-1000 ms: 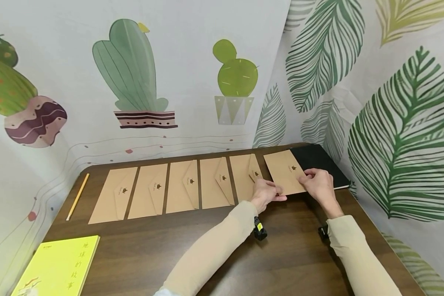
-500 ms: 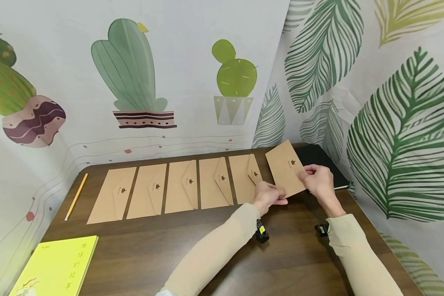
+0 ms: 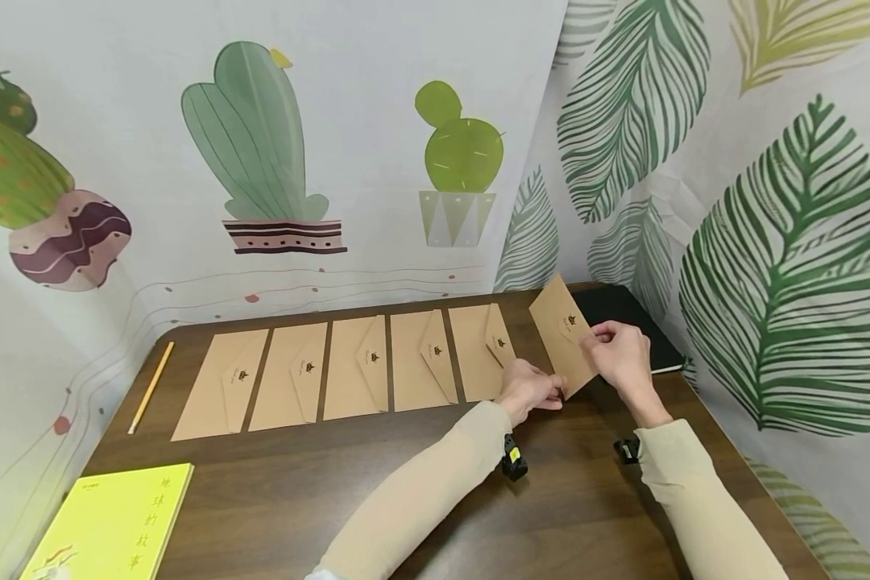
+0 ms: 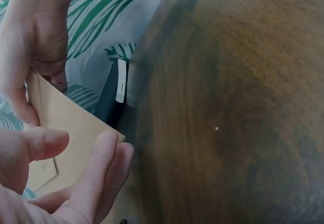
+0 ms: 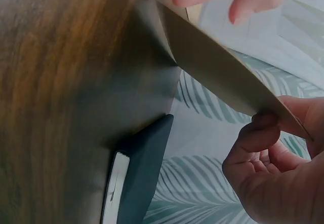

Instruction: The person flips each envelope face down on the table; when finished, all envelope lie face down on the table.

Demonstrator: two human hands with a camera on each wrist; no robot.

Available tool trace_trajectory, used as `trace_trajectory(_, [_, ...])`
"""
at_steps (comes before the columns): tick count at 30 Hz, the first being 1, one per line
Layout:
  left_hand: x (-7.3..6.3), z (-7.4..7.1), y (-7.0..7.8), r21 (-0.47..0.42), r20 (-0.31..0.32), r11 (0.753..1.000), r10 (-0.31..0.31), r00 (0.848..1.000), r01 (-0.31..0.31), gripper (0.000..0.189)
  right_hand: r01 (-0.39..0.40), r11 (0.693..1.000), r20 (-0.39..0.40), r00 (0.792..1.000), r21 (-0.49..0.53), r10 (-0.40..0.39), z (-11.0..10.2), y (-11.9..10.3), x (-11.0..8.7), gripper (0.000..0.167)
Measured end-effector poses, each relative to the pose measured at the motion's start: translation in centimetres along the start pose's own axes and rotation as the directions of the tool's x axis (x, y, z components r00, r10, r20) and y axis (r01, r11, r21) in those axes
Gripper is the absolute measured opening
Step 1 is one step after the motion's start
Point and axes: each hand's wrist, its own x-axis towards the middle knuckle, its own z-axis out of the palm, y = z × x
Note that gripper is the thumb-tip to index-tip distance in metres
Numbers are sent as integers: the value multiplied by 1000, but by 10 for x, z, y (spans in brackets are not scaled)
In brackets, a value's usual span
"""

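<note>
A kraft-brown envelope with a small crown print stands tilted up at the right end of the row in the head view. My right hand pinches its right edge between thumb and curled fingers. My left hand is at the near lower corner, fingertips touching the envelope's edge. In the left wrist view, the left thumb stands apart from those fairly straight fingers. The envelope's back face shows in the right wrist view. Several matching envelopes lie side by side to the left.
A black notebook lies at the table's back right corner, behind the right hand. On the left are a yellow pencil and a bright yellow book. A patterned cloth wall borders the brown table.
The held envelope has gone from nearly flat to tilted up, turning and narrowing in view. Both hands have stayed almost in place at its edges. The row of envelopes has not moved.
</note>
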Motion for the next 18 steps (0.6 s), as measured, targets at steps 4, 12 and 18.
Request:
trace_trajectory(4, [3, -1, 0, -32, 46, 995, 97, 994, -96, 17, 23, 1000, 0, 1000, -21, -23, 2, 1, -1, 16])
trace_trajectory(12, [8, 0, 6, -51, 124, 962, 272, 954, -268, 27, 40, 998, 67, 997, -44, -37, 5, -1, -3, 20])
trace_trajectory(18, [9, 1, 12, -71, 127, 969, 242, 962, -235, 28, 55, 999, 123, 991, 2, -54, 5, -4, -8, 32])
